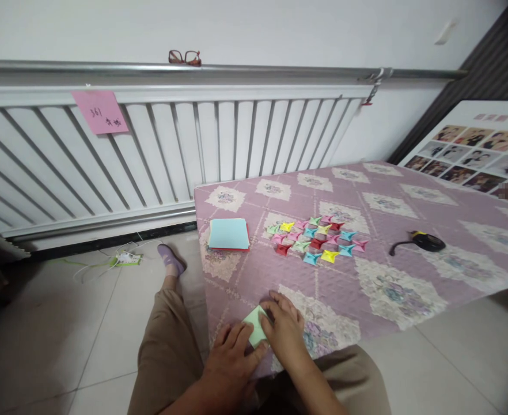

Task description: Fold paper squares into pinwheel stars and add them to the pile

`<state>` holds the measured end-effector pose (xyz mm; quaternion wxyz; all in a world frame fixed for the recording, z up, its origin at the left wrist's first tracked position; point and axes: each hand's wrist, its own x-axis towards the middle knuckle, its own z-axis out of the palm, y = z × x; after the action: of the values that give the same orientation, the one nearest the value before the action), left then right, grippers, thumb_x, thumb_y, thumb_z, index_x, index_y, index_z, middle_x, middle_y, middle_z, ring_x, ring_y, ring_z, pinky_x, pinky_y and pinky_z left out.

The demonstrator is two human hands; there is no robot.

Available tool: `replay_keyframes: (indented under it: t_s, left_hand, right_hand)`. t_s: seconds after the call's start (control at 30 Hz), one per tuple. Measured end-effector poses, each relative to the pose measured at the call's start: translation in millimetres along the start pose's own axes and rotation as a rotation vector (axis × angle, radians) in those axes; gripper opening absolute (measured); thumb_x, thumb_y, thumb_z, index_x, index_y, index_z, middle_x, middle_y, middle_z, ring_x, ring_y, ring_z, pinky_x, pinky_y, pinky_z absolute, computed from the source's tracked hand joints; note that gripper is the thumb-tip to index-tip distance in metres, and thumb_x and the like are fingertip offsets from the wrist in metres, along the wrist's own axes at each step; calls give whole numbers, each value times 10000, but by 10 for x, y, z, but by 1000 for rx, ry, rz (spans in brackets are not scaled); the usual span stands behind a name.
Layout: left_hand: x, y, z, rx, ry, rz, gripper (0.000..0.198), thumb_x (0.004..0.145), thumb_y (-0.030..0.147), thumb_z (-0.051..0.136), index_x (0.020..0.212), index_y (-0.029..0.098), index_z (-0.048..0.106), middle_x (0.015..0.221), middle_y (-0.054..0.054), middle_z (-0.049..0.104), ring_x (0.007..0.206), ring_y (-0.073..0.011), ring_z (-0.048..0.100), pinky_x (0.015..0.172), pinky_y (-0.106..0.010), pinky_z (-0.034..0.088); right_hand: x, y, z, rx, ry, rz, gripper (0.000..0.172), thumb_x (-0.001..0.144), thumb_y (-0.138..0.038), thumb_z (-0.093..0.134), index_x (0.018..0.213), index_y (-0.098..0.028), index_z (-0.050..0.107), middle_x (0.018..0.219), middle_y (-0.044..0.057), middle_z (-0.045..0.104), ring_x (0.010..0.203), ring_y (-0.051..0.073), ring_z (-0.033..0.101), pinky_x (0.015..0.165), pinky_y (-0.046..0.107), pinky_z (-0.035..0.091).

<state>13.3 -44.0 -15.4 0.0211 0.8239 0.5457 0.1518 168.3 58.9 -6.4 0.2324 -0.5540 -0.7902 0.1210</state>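
A light green folded square of paper [255,323] lies on the near left part of the table, turned corner-up like a diamond. My left hand [233,354] rests on its left side, fingers on the left edge and thumb at the lower corner. From the right, my right hand [285,329] grips the paper's right edge, thumb on top and the other fingers curled beside it. Beyond my hands sits a stack of coloured paper sheets [228,233], light blue on top with red showing underneath. Several small folded paper pieces [317,242] in pink, yellow, blue, red and green stand in rows to the right.
A patterned purple cloth covers the table [288,276]. A black and yellow object with a strap [428,241] lies at the right. Behind are a white radiator [219,138], a pink note [100,112], glasses [185,57] on a pipe, and a photo board [474,150].
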Motion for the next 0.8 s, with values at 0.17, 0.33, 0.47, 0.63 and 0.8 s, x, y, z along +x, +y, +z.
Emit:
replay_keyframes:
  t_s: [0.17, 0.33, 0.47, 0.63, 0.8]
  left_hand:
    - [-1, 4, 12, -21, -40, -12, 643, 804, 485, 609, 1385, 353, 368, 1419, -103, 369, 1273, -311, 349, 1031, -522, 278]
    - [7, 12, -14, -45, -55, -24, 628, 805, 478, 607, 1377, 345, 383, 1415, -110, 368, 1272, -320, 343, 1030, -537, 272]
    - [19, 10, -75, -70, -76, -13, 591, 842, 499, 558, 1382, 341, 378, 1404, -110, 382, 1263, -311, 354, 1025, -526, 286]
    - [26, 6, -101, -67, -69, -15, 606, 829, 492, 576, 1381, 331, 385, 1408, -117, 376, 1261, -317, 353, 1019, -526, 284]
    - [31, 9, -103, -65, -65, -8, 588, 839, 483, 569, 1378, 329, 393, 1401, -115, 379, 1261, -312, 343, 1025, -513, 272]
  right_hand:
    - [57, -32, -15, 1, -26, 42, 182, 767, -266, 526, 891, -278, 659, 1247, 56, 576, 1179, 285, 478, 925, 539, 312]
    - [84, -2, -58, 50, -54, 51, 186, 752, -281, 520, 863, -279, 669, 1216, 52, 595, 1132, 274, 518, 902, 505, 336]
    - [104, 33, -76, 86, -72, 30, 179, 754, -290, 518, 847, -283, 671, 1193, 44, 609, 1115, 266, 525, 886, 481, 336]
    - [144, -2, -70, 31, -89, 5, 131, 739, -283, 545, 794, -281, 664, 1025, 11, 658, 981, 231, 567, 841, 421, 333]
    - [151, -52, -79, -11, -60, 2, 62, 730, -252, 586, 732, -259, 648, 846, -1, 647, 898, 220, 552, 859, 420, 284]
